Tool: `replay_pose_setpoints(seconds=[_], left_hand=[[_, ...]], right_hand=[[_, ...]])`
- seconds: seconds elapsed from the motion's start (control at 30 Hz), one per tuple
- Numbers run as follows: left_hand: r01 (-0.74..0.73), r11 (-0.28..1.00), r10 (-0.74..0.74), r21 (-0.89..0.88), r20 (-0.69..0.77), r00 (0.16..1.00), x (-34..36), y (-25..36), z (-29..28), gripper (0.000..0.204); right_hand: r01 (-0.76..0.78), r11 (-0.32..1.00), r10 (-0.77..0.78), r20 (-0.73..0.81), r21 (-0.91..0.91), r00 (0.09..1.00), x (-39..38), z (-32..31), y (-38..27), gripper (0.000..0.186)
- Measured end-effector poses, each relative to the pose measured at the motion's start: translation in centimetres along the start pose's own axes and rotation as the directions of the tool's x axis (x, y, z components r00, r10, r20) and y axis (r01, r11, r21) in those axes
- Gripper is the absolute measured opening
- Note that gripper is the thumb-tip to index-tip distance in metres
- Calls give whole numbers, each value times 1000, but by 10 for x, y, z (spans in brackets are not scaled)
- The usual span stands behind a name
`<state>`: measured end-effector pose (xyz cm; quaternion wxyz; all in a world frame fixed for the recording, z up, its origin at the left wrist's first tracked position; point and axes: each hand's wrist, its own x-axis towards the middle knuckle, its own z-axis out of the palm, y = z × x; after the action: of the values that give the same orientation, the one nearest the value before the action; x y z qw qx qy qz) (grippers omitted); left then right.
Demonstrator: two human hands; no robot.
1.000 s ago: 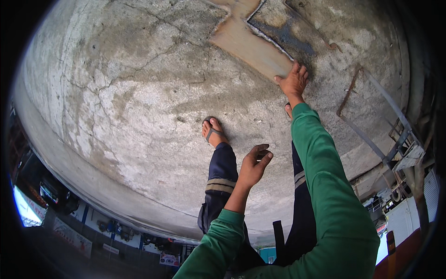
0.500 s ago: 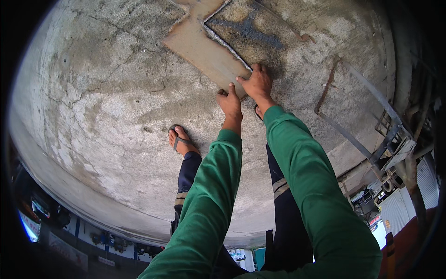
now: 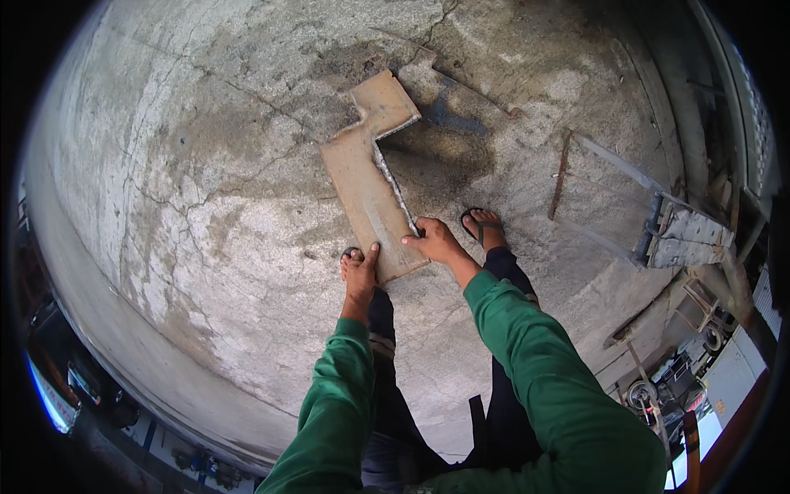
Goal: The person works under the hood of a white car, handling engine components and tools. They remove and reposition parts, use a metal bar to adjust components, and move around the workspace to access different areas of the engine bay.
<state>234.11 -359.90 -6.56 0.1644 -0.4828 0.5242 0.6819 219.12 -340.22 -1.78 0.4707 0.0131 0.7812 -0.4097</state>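
Note:
A brown, flat metal plate (image 3: 362, 181) with a stepped outline is held by its near end, between my two hands. Its right-hand edge is rough and pale, like a torch cut. My left hand (image 3: 360, 273) grips the near left corner, thumb on top and fingers hidden underneath. On the right edge, near the same end, my right hand (image 3: 438, 243) is closed with its thumb over the top face. The near end covers part of my left foot (image 3: 350, 255), so it is off the floor there. Whether the far end touches the floor I cannot tell.
Cracked, stained concrete floor (image 3: 247, 272) surrounds me. My right foot (image 3: 485, 226) in a flip-flop stands right of the plate. A metal frame (image 3: 609, 198) lies at the right. Beyond the plate is a thin metal strip (image 3: 473, 90) beside a dark stain.
The plate has come up off the floor and nearer my body, turning more upright in view. Both hands have kept hold of it and drawn back. My right foot now shows more.

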Motion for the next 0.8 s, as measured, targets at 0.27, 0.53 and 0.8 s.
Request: replay_pose_setpoints(seconds=[0.27, 0.53, 0.8], left_hand=[[539, 720, -449, -436, 298, 842, -178, 150, -38, 32], [718, 322, -315, -618, 645, 696, -132, 126, -85, 19], [577, 768, -403, -279, 489, 774, -160, 168, 39, 38]], right_hand=[[-298, 748, 245, 171, 593, 954, -163, 22, -100, 46], [-22, 976, 128, -492, 215, 861, -313, 33, -69, 46], [-326, 889, 455, -546, 320, 703, -539, 113, 131, 45]])
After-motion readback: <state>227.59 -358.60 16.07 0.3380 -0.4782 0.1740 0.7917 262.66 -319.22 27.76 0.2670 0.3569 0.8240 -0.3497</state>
